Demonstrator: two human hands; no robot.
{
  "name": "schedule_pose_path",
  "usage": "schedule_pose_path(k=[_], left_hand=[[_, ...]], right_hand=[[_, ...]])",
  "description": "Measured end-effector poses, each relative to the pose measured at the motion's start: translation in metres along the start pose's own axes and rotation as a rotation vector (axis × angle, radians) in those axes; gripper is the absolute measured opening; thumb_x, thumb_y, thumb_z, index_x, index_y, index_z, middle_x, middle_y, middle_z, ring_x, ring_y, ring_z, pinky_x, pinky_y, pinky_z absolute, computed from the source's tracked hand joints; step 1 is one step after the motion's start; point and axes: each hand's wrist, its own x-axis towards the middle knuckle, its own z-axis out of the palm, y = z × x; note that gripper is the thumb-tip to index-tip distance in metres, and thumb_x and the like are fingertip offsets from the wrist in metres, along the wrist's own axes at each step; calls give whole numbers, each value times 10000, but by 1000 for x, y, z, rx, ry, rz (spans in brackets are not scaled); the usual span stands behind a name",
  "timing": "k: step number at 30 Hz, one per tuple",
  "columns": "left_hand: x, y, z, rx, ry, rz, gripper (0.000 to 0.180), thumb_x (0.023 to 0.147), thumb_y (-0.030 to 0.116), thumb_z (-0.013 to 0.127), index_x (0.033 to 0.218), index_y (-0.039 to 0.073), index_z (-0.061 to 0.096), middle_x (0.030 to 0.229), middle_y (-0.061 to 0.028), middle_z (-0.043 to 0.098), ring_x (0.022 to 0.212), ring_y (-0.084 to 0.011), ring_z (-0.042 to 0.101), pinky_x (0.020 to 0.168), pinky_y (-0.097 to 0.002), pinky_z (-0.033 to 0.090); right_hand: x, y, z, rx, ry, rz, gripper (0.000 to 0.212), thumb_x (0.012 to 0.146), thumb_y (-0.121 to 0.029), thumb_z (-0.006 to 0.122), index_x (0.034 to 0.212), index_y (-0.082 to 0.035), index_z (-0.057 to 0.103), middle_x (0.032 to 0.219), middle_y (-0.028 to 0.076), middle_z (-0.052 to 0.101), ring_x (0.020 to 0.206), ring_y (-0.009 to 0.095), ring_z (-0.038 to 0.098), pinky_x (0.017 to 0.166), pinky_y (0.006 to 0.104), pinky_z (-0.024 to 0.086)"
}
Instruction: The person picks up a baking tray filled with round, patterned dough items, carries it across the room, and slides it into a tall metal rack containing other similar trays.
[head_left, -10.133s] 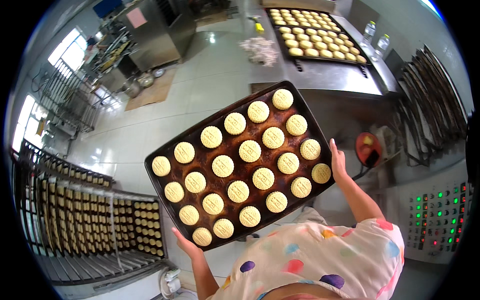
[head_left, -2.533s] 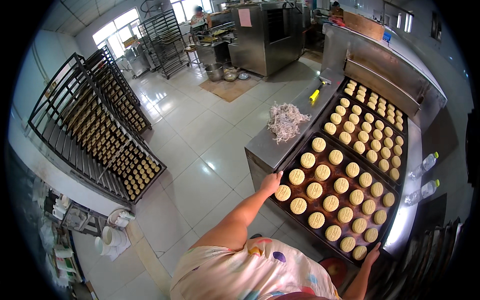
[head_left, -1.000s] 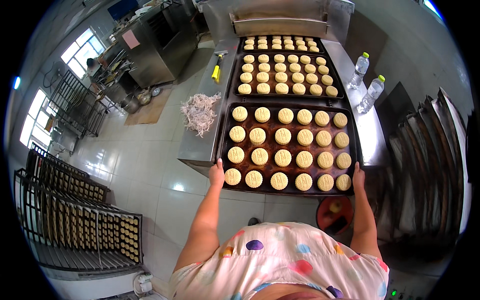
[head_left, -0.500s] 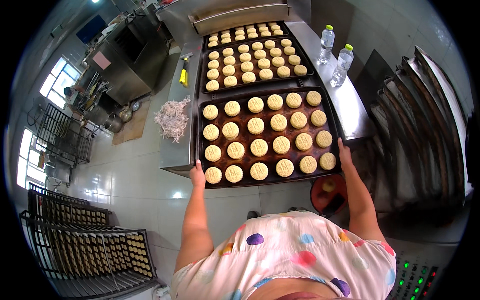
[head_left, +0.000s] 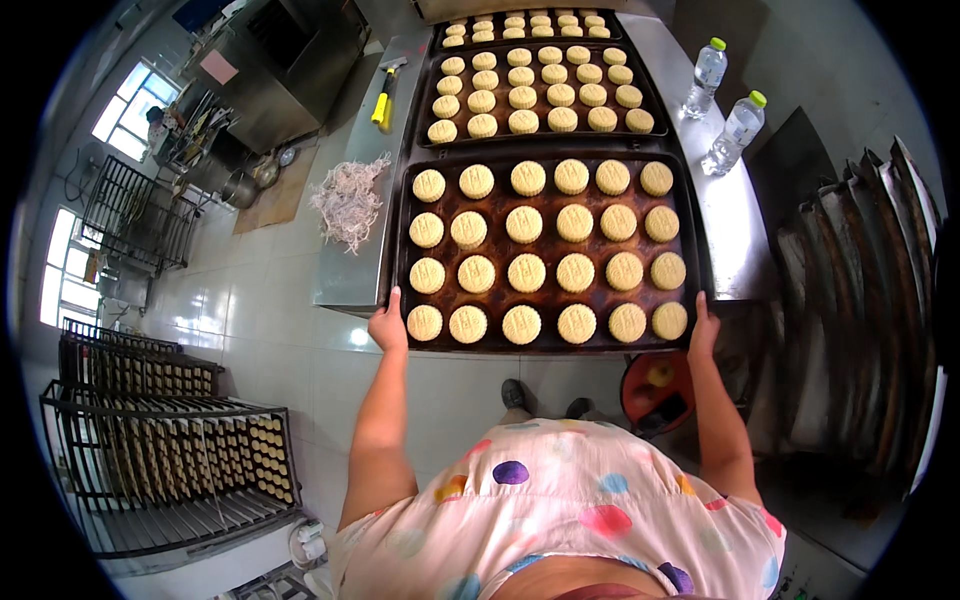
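Observation:
A dark baking tray point(head_left: 550, 349) extends over the near end of the steel bench, loaded with rows of round pale-yellow pastries point(head_left: 526, 272) with fluted edges and stamped tops. My left hand point(head_left: 388, 322) is closed on its near left corner, the thumb lying along the side rim. At the near right corner my right hand point(head_left: 705, 328) grips the rim in the same way, thumb upward. The fingers beneath the tray are hidden. Straight behind it lies a second pastry tray point(head_left: 560, 143), close to the held one, and a third tray point(head_left: 530, 40) sits beyond that.
On the steel bench point(head_left: 745, 265) stand two water bottles point(head_left: 738, 130) at right. A yellow-handled scraper point(head_left: 381, 105) and tangled string point(head_left: 350, 203) lie at left. Metal trays point(head_left: 860, 300) stand upright at far right. A red bucket point(head_left: 640, 375) is below, racks of pastries point(head_left: 190, 450) lower left.
The view has shifted, so the trays and bench appear higher and the bottles farther right. Both hands keep hold of the near tray's corners.

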Motion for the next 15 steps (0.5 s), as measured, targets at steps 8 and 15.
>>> schedule_pose_path(k=[8, 15], left_hand=[[-4, 8, 0, 16, -1, -161, 681, 708, 569, 672, 519, -73, 548, 501, -132, 528, 477, -211, 431, 527, -386, 396], [-8, -7, 1, -383, -197, -324, 543, 771, 512, 648, 847, -25, 630, 787, -68, 620, 673, -175, 530, 619, -322, 431]], right_hand=[[-2, -15, 10, -75, 204, -10, 699, 758, -536, 650, 587, 128, 513, 567, 68, 432, 588, 150, 378, 560, 364, 374], [2, -10, 4, -199, 247, 12, 654, 751, -545, 651, 709, 106, 606, 690, 74, 548, 677, 136, 469, 641, 321, 419]])
